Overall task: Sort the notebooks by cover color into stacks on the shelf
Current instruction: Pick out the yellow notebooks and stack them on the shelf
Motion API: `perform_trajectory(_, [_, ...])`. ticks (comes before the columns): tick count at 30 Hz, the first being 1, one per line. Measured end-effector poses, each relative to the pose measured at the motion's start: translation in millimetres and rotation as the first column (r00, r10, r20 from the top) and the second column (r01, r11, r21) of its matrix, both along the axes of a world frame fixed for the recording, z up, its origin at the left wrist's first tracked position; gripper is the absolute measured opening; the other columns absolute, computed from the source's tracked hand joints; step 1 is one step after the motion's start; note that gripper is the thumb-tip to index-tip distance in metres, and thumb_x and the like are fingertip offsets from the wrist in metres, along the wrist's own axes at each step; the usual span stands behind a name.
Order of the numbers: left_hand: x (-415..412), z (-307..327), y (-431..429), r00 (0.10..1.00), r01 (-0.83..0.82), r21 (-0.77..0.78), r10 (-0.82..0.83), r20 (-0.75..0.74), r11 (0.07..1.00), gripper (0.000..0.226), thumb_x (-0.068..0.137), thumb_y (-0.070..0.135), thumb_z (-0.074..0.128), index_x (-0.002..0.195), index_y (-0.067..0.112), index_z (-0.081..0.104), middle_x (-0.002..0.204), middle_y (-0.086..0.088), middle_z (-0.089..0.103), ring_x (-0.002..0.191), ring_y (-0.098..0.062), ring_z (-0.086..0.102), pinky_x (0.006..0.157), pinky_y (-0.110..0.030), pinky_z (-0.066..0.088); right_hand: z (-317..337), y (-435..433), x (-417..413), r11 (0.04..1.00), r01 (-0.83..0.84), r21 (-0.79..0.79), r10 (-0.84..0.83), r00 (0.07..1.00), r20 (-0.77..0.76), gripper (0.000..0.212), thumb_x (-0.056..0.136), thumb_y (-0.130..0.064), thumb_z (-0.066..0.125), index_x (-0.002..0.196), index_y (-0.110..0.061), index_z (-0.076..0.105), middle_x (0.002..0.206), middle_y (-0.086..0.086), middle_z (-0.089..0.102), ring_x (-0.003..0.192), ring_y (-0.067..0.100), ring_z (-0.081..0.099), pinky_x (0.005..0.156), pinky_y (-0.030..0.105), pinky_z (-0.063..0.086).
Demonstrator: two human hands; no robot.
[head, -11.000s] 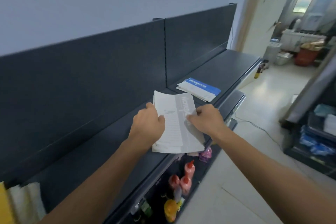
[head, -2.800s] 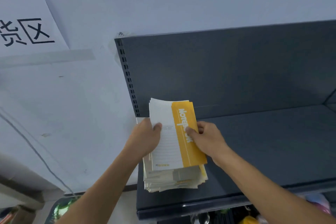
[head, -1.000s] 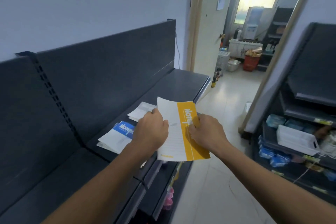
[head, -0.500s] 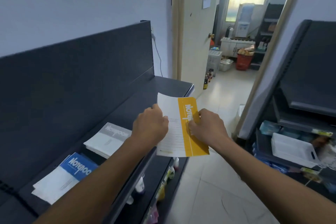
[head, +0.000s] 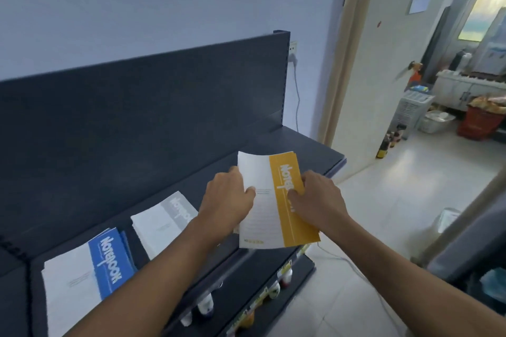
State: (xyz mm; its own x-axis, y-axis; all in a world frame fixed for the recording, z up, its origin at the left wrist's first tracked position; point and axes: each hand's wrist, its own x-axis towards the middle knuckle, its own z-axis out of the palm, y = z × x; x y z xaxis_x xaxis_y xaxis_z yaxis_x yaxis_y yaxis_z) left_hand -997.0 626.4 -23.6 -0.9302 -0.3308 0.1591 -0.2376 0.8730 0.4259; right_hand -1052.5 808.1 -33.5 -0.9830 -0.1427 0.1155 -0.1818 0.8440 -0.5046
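A notebook with a white and yellow cover [head: 273, 216] is held above the front edge of the dark shelf [head: 273, 142]. My left hand [head: 227, 200] grips its left edge, thumb on the cover. My right hand [head: 317, 200] grips its right, yellow side. On the shelf to the left lies a grey-banded notebook stack [head: 161, 219]. Further left lies a blue-banded notebook stack [head: 90, 276].
The shelf has a tall dark back panel [head: 137, 117] and bare surface to the right of the grey stack. Bottles [head: 205, 306] stand on a lower shelf. An open doorway [head: 451, 90] and tiled floor [head: 383, 213] lie to the right.
I have moved right along the shelf with the yellow notebook in both hands. The blue and grey stacks now lie closer and to my left.
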Motion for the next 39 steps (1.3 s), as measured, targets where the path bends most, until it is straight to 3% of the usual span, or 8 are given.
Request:
perform_trajectory(4, [-36,-24,-20,0.992,-0.12,0.019,0.119,0.03,0.993,0.026,0.093,0.038,0.059,0.093,0.015,0.05,0.084,0.0,0.058,0.072,-0.017,0.055,0.048,-0.027,0.033,-18,-24,-52,0.995,-0.097,0.008,0.097,0.995,0.027,0.015,0.091,-0.035,0.057,0.101,-0.024,0.055,0.099,-0.005,0.058,0.085,0.02,0.057,0.067,0.035,0.043])
perform_trajectory(12, [-83,-63,-50,0.924,-0.379,0.099,0.37,0.097,0.92,0.038,0.093,0.04,0.063,0.109,0.009,0.047,0.078,0.003,0.051,0.076,-0.022,0.055,0.05,-0.028,0.036,-46,-82,-133,0.955,-0.29,0.059,0.283,0.953,0.105,0.016,0.091,-0.03,0.058,0.106,-0.025,0.058,0.099,-0.007,0.06,0.081,0.017,0.059,0.061,0.033,0.045])
perform_trajectory(16, [-78,-78,-57,0.867,-0.493,0.116,0.475,0.152,0.862,0.046,0.092,0.042,0.065,0.114,0.007,0.045,0.096,-0.009,0.062,0.093,-0.03,0.064,0.06,-0.032,0.041,-58,-108,-147,0.904,-0.421,0.071,0.402,0.895,0.193,0.017,0.088,-0.024,0.059,0.104,-0.021,0.062,0.097,-0.003,0.066,0.082,0.02,0.062,0.062,0.034,0.048])
perform_trajectory(20, [-71,-96,-59,0.803,-0.587,0.114,0.558,0.209,0.802,0.045,0.094,0.037,0.066,0.12,0.005,0.046,0.103,-0.011,0.064,0.096,-0.03,0.065,0.064,-0.032,0.043,-74,-125,-150,0.864,-0.503,0.031,0.476,0.835,0.278,0.02,0.087,-0.022,0.061,0.104,-0.014,0.065,0.088,0.001,0.07,0.079,0.021,0.067,0.068,0.037,0.055])
perform_trajectory(26, [-77,-114,-49,0.738,-0.662,0.044,0.64,0.216,0.748,0.044,0.095,0.036,0.066,0.121,0.005,0.049,0.099,-0.009,0.067,0.092,-0.029,0.067,0.061,-0.031,0.042,-95,-131,-161,0.835,-0.549,0.017,0.515,0.793,0.327,0.011,0.088,-0.02,0.057,0.096,-0.014,0.062,0.088,0.001,0.068,0.074,0.02,0.066,0.064,0.037,0.057])
perform_trajectory(32, [-84,-115,-43,0.7,-0.695,-0.014,0.68,0.219,0.719,0.038,0.096,0.036,0.064,0.119,0.009,0.049,0.099,-0.007,0.068,0.09,-0.028,0.068,0.064,-0.033,0.052,-103,-133,-169,0.788,-0.615,0.022,0.579,0.753,0.312,0.013,0.091,-0.022,0.057,0.096,-0.01,0.056,0.097,0.005,0.057,0.078,0.023,0.061,0.055,0.03,0.041])
perform_trajectory(39, [-89,-116,-40,0.671,-0.714,-0.088,0.715,0.196,0.695,0.04,0.097,0.035,0.062,0.125,0.009,0.05,0.108,-0.007,0.067,0.094,-0.026,0.068,0.071,-0.032,0.056,-110,-133,-178,0.728,-0.682,0.061,0.646,0.714,0.272,0.017,0.093,-0.027,0.059,0.095,-0.012,0.051,0.1,0.004,0.051,0.078,0.021,0.056,0.051,0.027,0.035])
